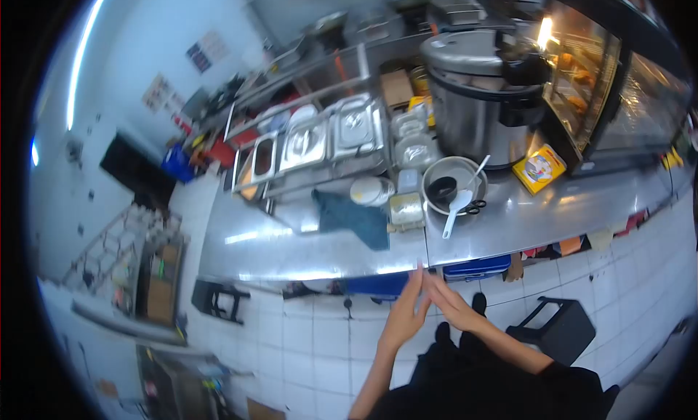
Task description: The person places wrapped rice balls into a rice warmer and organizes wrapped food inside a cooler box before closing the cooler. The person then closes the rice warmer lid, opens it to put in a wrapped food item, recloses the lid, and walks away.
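My left hand [404, 316] and my right hand [454, 303] meet at the fingertips in front of the steel counter [313, 256], fingers stretched out. Neither hand shows anything in it. Nearest on the counter is a metal bowl [427, 174] with a white rice paddle [456, 208], a black ladle or cup [441, 190] and black-handled scissors [475, 206] in or over it. To its left stand a small container with pale contents [406, 211] and a crumpled dark teal cloth [352, 215].
A large steel cooker [469, 118] stands behind the bowl, beside a yellow box [539, 168] and a lit glass display warmer [582, 78]. A rack of lidded steel pans [304, 145] fills the back left. Black stools [560, 329] and blue bins [476, 267] are below.
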The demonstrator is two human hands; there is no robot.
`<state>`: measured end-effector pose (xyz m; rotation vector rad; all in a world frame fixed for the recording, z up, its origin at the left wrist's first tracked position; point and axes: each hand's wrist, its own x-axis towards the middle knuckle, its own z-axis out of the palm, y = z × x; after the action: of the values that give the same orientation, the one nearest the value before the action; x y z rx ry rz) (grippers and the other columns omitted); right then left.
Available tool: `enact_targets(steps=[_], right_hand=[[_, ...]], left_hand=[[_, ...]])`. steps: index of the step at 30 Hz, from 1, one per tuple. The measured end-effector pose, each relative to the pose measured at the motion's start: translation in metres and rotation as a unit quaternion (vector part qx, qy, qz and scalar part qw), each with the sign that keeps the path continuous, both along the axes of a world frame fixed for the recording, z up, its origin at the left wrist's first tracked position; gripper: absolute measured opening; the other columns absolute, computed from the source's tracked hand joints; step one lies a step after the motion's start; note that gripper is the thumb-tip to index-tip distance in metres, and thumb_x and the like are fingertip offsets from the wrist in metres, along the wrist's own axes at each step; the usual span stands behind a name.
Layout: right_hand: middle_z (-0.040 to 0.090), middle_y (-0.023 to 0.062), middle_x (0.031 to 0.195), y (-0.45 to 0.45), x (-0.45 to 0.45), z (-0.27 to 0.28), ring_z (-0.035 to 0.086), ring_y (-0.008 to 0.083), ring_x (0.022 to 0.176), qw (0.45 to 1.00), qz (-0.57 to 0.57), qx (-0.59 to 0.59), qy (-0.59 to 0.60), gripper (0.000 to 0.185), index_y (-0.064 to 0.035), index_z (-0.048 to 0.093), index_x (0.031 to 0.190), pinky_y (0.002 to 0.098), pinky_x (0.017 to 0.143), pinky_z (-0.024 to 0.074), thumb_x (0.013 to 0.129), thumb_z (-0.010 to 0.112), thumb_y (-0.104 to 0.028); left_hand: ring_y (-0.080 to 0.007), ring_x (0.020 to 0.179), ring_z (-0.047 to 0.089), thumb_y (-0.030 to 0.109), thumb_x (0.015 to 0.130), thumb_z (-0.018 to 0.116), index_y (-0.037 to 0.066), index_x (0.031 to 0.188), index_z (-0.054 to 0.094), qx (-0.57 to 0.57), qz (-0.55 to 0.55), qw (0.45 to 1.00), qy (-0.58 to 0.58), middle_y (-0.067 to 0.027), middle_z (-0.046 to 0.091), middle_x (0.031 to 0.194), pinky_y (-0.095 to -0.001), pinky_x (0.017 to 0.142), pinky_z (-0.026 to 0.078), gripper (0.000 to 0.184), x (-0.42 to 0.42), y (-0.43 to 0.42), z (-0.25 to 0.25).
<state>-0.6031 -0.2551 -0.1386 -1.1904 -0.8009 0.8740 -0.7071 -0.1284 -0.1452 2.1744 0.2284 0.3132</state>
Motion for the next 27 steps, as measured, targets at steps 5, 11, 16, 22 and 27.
enact_targets(steps=[5, 11, 16, 22, 27], right_hand=[[0.066, 0.0195, 0.109, -0.229, -0.062, -0.269, 0.063, 0.0385, 0.101, 0.725, 0.017, -0.622, -0.296, 0.063, -0.0038, 0.054, 0.125, 0.0492, 0.093, 0.0444, 0.083, 0.056, -0.051], [0.066, 0.0245, 0.103, -0.504, -0.280, -0.378, 0.068, 0.0378, 0.089, 0.486, -0.448, -0.738, 0.138, 0.052, 0.0137, 0.043, 0.122, 0.0488, 0.068, 0.0563, 0.083, 0.051, -0.020], [0.069, 0.0145, 0.086, -0.541, -0.453, -0.413, 0.067, 0.0280, 0.075, 0.631, -0.475, -0.566, 0.239, 0.034, -0.0055, 0.063, 0.107, 0.0422, 0.060, 0.0550, 0.077, 0.066, -0.021], [0.069, 0.0174, 0.096, -0.563, -0.573, -0.376, 0.066, 0.0314, 0.083, 0.608, -0.602, -0.438, 0.278, 0.030, 0.0005, 0.064, 0.103, 0.0439, 0.077, 0.0517, 0.087, 0.050, -0.021], [0.069, 0.0150, 0.105, -0.631, -0.605, -0.359, 0.067, 0.0296, 0.083, 0.314, -0.738, -0.176, 0.571, 0.041, -0.0011, 0.040, 0.130, 0.0482, 0.071, 0.0507, 0.091, 0.043, -0.016]], left_hand=[[-0.0424, 0.125, 0.046, 0.067, 0.090, 0.033, 0.007, 0.140, 0.041, 0.111, -0.142, 0.787, 0.590, -0.0232, 0.050, 0.134, -0.0477, 0.104, 0.038, 0.078, -0.166, 0.001, -0.240], [-0.0374, 0.128, 0.044, 0.058, 0.091, 0.038, 0.011, 0.137, 0.044, 0.062, -0.143, 0.787, 0.597, -0.0185, 0.051, 0.135, -0.0454, 0.106, 0.037, 0.066, -0.222, -0.018, -0.302], [-0.0353, 0.127, 0.046, 0.054, 0.092, 0.037, 0.010, 0.130, 0.052, 0.127, -0.216, 0.764, 0.595, -0.0173, 0.053, 0.133, -0.0453, 0.105, 0.038, 0.060, -0.158, -0.044, -0.344], [-0.0361, 0.120, 0.052, 0.042, 0.093, 0.034, 0.004, 0.114, 0.064, 0.321, -0.396, 0.732, 0.452, -0.0207, 0.056, 0.126, -0.0453, 0.102, 0.041, 0.052, -0.047, -0.223, -0.411], [-0.0199, 0.098, 0.063, 0.038, 0.095, 0.051, 0.002, 0.121, 0.059, -0.018, -0.318, 0.824, 0.469, -0.0128, 0.067, 0.106, -0.0313, 0.086, 0.050, 0.045, -0.044, -0.449, -0.354]])
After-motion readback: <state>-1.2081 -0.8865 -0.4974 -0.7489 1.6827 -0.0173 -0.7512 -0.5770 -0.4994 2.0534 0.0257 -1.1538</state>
